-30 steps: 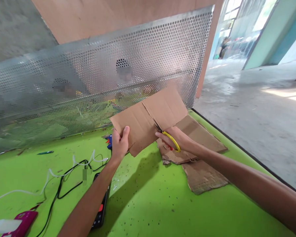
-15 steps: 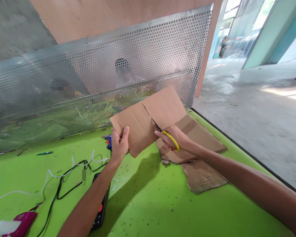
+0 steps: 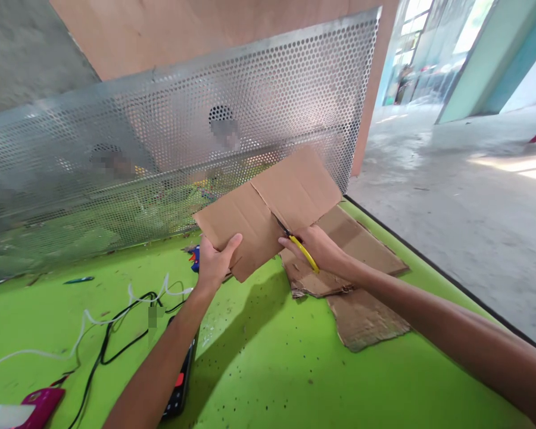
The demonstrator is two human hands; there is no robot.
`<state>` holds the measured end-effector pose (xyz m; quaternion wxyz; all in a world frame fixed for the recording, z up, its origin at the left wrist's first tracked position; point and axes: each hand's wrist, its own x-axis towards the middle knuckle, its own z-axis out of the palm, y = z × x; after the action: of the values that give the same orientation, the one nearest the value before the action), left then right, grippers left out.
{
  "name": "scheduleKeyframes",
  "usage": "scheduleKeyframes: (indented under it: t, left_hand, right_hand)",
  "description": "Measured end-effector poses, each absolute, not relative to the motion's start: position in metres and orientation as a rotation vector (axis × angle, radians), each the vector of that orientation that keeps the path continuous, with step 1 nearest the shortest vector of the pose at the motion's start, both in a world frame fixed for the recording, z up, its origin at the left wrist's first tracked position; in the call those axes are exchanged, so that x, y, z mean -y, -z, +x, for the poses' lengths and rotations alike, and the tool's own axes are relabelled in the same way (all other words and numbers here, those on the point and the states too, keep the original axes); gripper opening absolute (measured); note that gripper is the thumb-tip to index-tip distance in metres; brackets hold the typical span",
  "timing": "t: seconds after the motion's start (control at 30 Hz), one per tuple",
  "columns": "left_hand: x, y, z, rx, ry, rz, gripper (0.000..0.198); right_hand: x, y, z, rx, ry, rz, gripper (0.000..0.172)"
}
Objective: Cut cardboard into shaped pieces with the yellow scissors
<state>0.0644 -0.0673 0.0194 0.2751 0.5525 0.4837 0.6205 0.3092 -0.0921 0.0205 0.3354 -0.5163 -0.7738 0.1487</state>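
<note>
- Left hand (image 3: 214, 265): closed on the near lower edge of the cardboard sheet (image 3: 259, 205), thumb on the upper face and fingers underneath, holding it raised above the green table (image 3: 272, 369).
- Right hand (image 3: 324, 250): closed around the yellow handles of the scissors (image 3: 300, 245). The blades point away from the person into the sheet's lower edge, at a crease line.
- Cardboard sheet: spans the gap between the two hands and tilts up on the far side. It looks light and stiff across its panels but likely to fold at the creases, so it is best held close to the blades, on a flat panel.
- Under the right wrist: cardboard scraps (image 3: 361, 256) lying flat on the table.
- Beside the left forearm: a phone (image 3: 181, 387) and a black cable (image 3: 116, 336).
- Beyond both hands: a perforated metal screen (image 3: 161, 149) standing upright.
</note>
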Motion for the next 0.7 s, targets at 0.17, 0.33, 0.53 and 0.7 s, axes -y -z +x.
scheduleKeyframes:
  t: [0.17,0.33,0.53,0.7]
  left_hand:
    - [0.071,-0.025,0.064,-1.245,-1.608,1.534,0.054]
    - [0.075,-0.028,0.069,-1.212,-1.54,1.536,0.051]
    - [0.078,-0.027,0.071,-1.221,-1.542,1.556,0.053]
    - [0.075,-0.022,0.069,-1.178,-1.593,1.533,0.053]
  right_hand:
    - [0.097,-0.028,0.311,2.051,-0.581,-1.433,0.052]
    - [0.096,-0.026,0.313,2.013,-0.804,-1.448,0.065]
    - [0.094,-0.021,0.312,1.929,-0.85,-1.453,0.064]
    - [0.093,-0.017,0.308,1.878,-0.638,-1.447,0.06]
